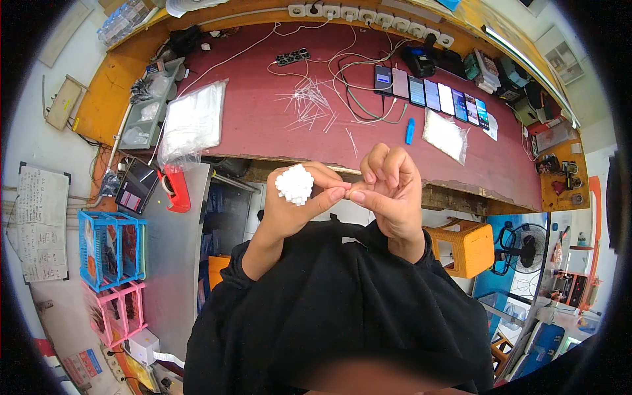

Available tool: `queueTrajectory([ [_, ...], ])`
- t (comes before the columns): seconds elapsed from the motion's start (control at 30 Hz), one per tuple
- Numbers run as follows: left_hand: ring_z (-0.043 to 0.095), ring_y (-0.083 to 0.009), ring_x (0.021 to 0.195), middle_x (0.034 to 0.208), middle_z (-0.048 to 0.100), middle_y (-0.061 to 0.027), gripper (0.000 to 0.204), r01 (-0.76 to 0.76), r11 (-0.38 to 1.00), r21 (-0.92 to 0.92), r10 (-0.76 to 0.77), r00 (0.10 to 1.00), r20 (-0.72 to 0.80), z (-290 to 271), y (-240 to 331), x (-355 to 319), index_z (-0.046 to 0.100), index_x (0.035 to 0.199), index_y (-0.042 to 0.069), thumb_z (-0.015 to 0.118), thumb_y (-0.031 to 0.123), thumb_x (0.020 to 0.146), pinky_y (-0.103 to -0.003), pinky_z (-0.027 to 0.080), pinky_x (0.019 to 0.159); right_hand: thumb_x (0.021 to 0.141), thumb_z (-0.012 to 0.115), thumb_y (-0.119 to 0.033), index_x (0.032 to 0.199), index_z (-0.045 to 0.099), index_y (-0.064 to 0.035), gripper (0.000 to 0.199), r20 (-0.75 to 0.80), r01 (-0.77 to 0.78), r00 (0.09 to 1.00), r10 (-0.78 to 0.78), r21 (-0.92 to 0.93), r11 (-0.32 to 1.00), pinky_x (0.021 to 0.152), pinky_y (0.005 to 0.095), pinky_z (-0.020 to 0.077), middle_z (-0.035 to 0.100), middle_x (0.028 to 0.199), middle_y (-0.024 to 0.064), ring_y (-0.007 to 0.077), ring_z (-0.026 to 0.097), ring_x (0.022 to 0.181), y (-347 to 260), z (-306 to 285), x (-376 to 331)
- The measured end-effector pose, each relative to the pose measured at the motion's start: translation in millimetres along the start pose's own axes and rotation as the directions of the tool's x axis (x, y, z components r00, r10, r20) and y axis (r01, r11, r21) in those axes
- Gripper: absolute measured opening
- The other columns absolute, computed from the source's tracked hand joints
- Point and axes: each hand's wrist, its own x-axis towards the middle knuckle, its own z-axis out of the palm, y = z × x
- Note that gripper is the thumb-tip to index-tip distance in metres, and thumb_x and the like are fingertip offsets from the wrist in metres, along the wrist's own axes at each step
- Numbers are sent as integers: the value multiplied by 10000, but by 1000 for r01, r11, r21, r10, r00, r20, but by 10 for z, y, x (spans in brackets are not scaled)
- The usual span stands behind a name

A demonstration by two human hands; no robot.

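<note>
My left hand [284,209] is closed round a bundle of small white pieces [294,184], whose blocky ends cluster above the fist. Its thumb and forefinger reach right and meet the fingertips of my right hand [394,191]. There my right thumb and forefinger pinch together, while the other fingers curl up; whatever lies between the tips is too small to make out. Both hands are in front of my chest, near the table's front edge. Beyond them, thin whitish sticks [309,105] lie scattered on the dark red table [257,125].
Several phones [432,95] lie in a row at the back right, by tangled cables [359,79]. A blue marker-like object [410,131] and a clear bag of white pieces [445,136] are nearer. Leftward are a larger plastic pack [194,122] and a red tape dispenser [175,189].
</note>
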Motion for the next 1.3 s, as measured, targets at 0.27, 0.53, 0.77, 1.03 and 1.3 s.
queueTrajectory([
  [0.27,575,-117,659,787,648,-112,76,11,998,-68,-7,998,64,-48,-33,-7,671,802,-27,688,-29,728,-226,444,573,628,656,187,751,359,-120,445,5,-120,993,121,114,986,672,234,461,376,781,6,102,419,768,16,-21,-1],
  [0.53,565,-109,633,748,644,-108,76,19,988,-154,-1,993,120,-87,-90,-4,662,745,-20,710,-26,686,-231,436,551,614,623,199,766,352,-143,462,67,-301,953,294,299,906,686,235,470,365,791,-10,110,422,791,74,-58,0],
  [0.77,570,-121,636,737,644,-107,78,50,986,-156,-35,994,100,-98,-114,-25,660,737,-20,712,-24,680,-228,431,548,644,602,187,787,349,-150,445,98,-353,934,344,417,838,685,247,464,368,803,-12,108,432,796,152,-65,-10],
  [1.03,579,-144,680,735,638,-111,76,136,939,-316,-106,988,109,-104,-168,-28,638,717,-15,705,-35,686,-262,445,609,672,575,182,794,355,-157,422,138,-426,894,426,555,714,697,251,462,372,808,-18,99,431,769,217,-79,-6],
  [1.3,578,-146,710,756,639,-112,65,203,890,-408,-169,978,120,-77,-212,-15,630,727,-9,691,-25,713,-264,442,632,684,560,185,794,385,-159,402,172,-440,884,435,620,650,724,252,461,372,809,-24,84,421,718,248,-130,36],
])
